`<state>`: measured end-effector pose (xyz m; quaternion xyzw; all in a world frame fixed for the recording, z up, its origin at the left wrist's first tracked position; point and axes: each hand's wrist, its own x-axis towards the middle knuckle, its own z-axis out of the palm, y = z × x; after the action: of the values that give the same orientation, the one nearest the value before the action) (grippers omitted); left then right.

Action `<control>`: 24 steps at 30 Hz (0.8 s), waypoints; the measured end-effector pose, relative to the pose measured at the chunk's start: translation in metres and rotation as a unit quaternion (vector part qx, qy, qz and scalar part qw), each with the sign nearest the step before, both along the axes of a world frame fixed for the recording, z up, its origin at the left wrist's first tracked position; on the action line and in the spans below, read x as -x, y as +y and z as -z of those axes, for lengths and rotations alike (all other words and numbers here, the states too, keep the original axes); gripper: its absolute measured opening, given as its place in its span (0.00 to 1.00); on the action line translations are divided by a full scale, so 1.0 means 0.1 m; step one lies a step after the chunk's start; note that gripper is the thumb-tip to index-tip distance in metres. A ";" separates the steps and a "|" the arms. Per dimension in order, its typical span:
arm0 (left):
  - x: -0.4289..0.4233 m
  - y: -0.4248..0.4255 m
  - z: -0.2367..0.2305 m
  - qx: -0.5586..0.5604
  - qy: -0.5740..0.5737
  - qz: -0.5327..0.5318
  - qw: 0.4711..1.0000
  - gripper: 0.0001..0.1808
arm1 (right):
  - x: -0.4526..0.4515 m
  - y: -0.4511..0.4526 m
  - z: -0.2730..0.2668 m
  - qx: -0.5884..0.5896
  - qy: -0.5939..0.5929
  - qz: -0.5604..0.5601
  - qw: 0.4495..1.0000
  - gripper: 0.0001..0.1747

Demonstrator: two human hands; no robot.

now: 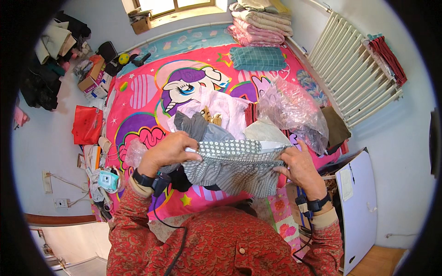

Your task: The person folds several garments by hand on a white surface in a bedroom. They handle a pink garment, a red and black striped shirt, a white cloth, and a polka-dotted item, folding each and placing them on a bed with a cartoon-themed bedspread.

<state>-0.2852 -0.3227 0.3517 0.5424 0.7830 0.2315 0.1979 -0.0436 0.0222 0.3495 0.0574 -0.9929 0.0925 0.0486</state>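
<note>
A grey-and-white patterned garment (pixel 234 169) with an elastic-looking gathered band is stretched between my two hands above the bed. My left hand (pixel 174 148) pinches its left end between thumb and fingers. At the other end, my right hand (pixel 297 162) grips the band, index finger raised. Behind the garment lie grey clothes (pixel 191 126), a pale pink cloth (pixel 221 107) and a light grey folded cloth (pixel 264 132). Black fabric (pixel 181 181) shows beneath its left side. A clear plastic bag (pixel 293 107) rests beyond my right hand.
The bed has a bright pink cartoon blanket (pixel 138 110). Folded quilts (pixel 260 26) and a teal pillow (pixel 257 58) are at its far end. A white radiator (pixel 348 65) lines the right wall. Boxes (pixel 95 81) and a red bag (pixel 87 125) stand left. A white panel (pixel 359 210) leans at right.
</note>
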 end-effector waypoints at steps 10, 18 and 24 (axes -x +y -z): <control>0.14 0.16 0.08 -0.157 0.110 -0.004 0.981 0.11 | 0.12 0.19 -0.18 0.019 0.070 -0.006 0.997 0.07; 0.30 0.43 -0.32 -0.250 0.067 -0.073 0.963 0.19 | 0.24 0.12 -0.74 0.158 0.090 0.054 0.982 0.12; 0.22 0.33 -0.14 -0.096 0.152 0.034 0.983 0.15 | 0.44 -0.36 -1.20 0.230 0.069 -0.024 0.970 0.11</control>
<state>-0.3071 -0.2894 0.3662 0.6145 0.7589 0.2133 0.0311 -0.0872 -0.0134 0.4694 0.0752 -0.9375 0.3153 0.1265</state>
